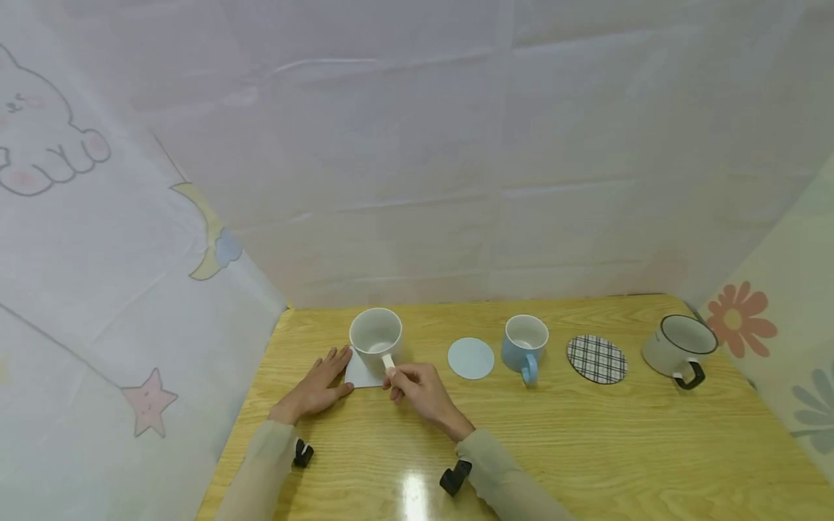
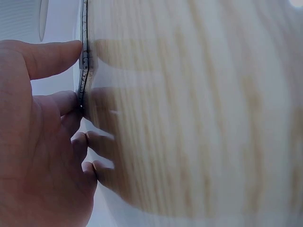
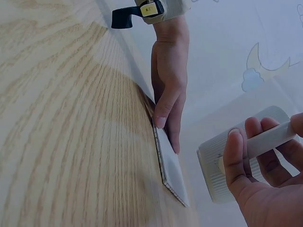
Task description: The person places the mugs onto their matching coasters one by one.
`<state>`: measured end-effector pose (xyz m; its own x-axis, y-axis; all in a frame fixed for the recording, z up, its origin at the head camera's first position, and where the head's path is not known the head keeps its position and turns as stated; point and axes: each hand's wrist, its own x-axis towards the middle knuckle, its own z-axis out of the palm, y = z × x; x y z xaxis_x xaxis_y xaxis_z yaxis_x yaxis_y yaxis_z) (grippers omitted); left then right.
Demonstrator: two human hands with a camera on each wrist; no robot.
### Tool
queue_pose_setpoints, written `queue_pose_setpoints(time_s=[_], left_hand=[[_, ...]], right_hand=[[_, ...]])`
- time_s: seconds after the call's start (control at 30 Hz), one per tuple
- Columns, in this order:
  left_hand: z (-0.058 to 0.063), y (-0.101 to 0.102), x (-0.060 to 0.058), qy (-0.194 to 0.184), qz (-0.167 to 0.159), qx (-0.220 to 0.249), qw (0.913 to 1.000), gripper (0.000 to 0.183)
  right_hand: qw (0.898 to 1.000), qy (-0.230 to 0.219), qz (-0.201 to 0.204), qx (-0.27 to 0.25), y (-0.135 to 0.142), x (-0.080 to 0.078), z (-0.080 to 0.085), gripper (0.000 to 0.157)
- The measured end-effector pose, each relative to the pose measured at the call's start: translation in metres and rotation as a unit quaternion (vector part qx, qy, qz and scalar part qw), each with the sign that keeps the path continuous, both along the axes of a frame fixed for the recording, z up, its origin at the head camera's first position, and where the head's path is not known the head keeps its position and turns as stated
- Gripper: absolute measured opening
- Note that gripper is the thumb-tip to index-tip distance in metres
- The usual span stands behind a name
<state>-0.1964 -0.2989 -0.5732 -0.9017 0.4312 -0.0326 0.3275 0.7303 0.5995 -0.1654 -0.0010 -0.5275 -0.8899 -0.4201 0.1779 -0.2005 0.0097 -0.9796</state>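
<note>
A white ribbed mug (image 3: 212, 153) hangs over a white square coaster (image 3: 171, 163), its base a small gap above it in the right wrist view. The right hand (image 1: 420, 394) grips the mug's handle (image 1: 388, 361), fingers curled around it. At the coaster's left side, the left hand (image 1: 318, 383) rests on the table with fairly straight fingers. Its thumb touches the coaster's edge (image 2: 85, 56), as the left wrist view shows. In the head view the mug (image 1: 376, 331) covers the far part of the coaster.
To the right, a round pale blue coaster (image 1: 470, 358), a blue mug (image 1: 524, 346), a round plaid coaster (image 1: 596, 359) and a white mug with black rim and handle (image 1: 677, 351) stand in a row. Wood table (image 1: 586, 449); a hanging sheet (image 1: 417, 181) rises behind it.
</note>
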Motion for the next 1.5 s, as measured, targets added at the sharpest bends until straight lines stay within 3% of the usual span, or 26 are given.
queue_pose_setpoints(time_s=[0.17, 0.53, 0.9, 1.2, 1.4, 1.5], left_hand=[[0.005, 0.002, 0.000, 0.011, 0.001, -0.019, 0.9998, 0.079], [0.009, 0.005, 0.005, 0.010, 0.002, -0.012, 0.9999, 0.077], [-0.002, 0.004, 0.002, 0.031, 0.000, -0.015, 0.9994, 0.078], [-0.016, 0.000, -0.004, 0.015, 0.008, -0.027, 0.9995, 0.080], [0.005, 0.009, 0.000, 0.008, 0.008, -0.048, 0.9988, 0.077], [0.009, 0.009, 0.001, 0.003, 0.010, -0.049, 0.9988, 0.076]], right_hand=[[1.000, 0.007, 0.003, 0.003, -0.004, -0.002, 0.004, 0.036], [1.000, 0.007, 0.008, -0.010, -0.012, -0.002, 0.001, 0.035], [1.000, 0.010, 0.005, -0.010, -0.018, -0.003, -0.006, 0.034], [1.000, 0.015, 0.011, 0.004, -0.019, -0.007, -0.016, 0.032], [1.000, 0.011, 0.006, 0.010, -0.020, -0.009, -0.016, 0.035], [1.000, 0.008, 0.004, 0.008, -0.023, -0.009, -0.017, 0.034]])
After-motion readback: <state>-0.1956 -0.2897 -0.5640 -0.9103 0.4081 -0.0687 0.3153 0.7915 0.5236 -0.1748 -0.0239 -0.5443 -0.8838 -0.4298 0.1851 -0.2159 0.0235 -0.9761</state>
